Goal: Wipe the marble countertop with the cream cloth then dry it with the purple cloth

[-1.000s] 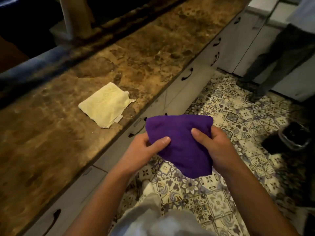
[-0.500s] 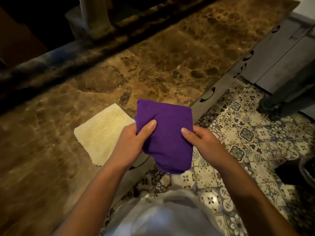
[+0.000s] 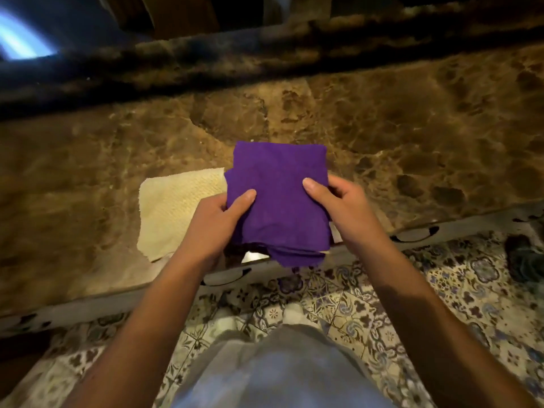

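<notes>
A folded purple cloth is held up over the front edge of the brown marble countertop. My left hand grips its left side with the thumb on top. My right hand grips its right side the same way. The cream cloth lies flat on the countertop just left of the purple cloth, its right part hidden behind my left hand and the purple cloth.
A dark raised stone ledge runs along the back of the countertop. White cabinet fronts with dark handles sit below the front edge. Patterned floor tiles lie beneath, with a dark object at the far right.
The view has turned to face the countertop. Both hands have carried the purple cloth forward from over the floor to above the counter edge, beside the cream cloth.
</notes>
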Demonstrator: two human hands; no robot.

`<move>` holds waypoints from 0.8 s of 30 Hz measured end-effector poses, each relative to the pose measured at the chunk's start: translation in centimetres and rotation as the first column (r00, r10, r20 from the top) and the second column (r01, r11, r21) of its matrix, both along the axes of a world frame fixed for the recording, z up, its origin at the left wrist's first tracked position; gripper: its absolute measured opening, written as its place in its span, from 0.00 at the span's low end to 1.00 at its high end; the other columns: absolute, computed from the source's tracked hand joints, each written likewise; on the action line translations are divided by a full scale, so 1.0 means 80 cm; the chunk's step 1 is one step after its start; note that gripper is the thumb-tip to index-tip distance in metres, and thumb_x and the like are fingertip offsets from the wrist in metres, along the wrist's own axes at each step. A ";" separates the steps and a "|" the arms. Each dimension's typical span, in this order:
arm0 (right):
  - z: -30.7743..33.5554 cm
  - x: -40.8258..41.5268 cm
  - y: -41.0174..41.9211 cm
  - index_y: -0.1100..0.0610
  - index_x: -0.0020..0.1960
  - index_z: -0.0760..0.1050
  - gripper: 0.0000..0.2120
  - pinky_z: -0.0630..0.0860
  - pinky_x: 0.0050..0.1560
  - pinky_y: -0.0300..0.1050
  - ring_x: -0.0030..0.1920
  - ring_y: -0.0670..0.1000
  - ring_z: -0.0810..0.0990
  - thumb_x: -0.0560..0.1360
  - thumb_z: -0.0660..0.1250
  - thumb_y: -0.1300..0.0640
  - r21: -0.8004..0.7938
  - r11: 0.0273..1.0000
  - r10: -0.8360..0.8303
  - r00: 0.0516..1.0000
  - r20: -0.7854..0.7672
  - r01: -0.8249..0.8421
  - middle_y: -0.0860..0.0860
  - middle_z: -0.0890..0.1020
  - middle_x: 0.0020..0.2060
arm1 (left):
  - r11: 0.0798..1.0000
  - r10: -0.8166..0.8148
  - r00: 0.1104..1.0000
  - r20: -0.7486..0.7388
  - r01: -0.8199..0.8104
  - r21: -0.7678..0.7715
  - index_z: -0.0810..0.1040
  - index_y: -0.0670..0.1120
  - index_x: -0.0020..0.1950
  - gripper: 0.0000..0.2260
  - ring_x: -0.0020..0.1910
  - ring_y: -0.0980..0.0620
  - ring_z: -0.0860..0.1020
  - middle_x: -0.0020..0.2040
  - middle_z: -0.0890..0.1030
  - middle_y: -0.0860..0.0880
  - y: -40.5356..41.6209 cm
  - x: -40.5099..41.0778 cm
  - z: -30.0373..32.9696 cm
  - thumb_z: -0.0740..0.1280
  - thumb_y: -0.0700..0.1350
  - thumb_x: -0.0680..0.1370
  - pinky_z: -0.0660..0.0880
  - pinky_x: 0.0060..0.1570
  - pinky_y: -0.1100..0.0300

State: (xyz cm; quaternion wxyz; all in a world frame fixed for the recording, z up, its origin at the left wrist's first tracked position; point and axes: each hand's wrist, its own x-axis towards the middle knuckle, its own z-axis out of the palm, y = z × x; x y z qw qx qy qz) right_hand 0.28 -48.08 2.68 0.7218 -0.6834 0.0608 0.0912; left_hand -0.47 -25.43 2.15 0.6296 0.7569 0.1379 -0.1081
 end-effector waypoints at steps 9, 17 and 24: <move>-0.025 0.102 -0.015 0.56 0.49 0.85 0.05 0.81 0.39 0.40 0.39 0.46 0.86 0.80 0.71 0.58 -0.094 0.973 0.177 0.942 -0.286 -0.211 0.48 0.89 0.39 | 0.990 0.141 0.967 -0.211 -0.138 0.029 0.85 0.46 0.40 0.10 0.39 0.49 0.82 0.39 0.87 0.49 -0.015 0.053 -0.036 0.74 0.49 0.79 0.75 0.32 0.62; -0.034 0.111 -0.031 0.69 0.47 0.82 0.18 0.79 0.34 0.49 0.34 0.53 0.79 0.75 0.77 0.51 -0.495 0.824 0.185 0.957 -0.225 -0.276 0.56 0.81 0.35 | 0.972 0.150 0.974 -0.169 -0.115 0.203 0.87 0.44 0.46 0.07 0.50 0.38 0.87 0.47 0.88 0.41 -0.023 0.052 -0.044 0.76 0.48 0.76 0.82 0.55 0.38; -0.038 0.110 -0.044 0.59 0.39 0.84 0.13 0.77 0.25 0.41 0.26 0.47 0.81 0.71 0.80 0.50 -0.525 0.827 0.089 0.970 -0.226 -0.199 0.50 0.83 0.29 | 0.886 0.120 0.991 -0.066 -0.077 0.456 0.87 0.43 0.48 0.14 0.45 0.43 0.85 0.43 0.87 0.45 -0.033 0.049 -0.039 0.75 0.54 0.77 0.81 0.47 0.49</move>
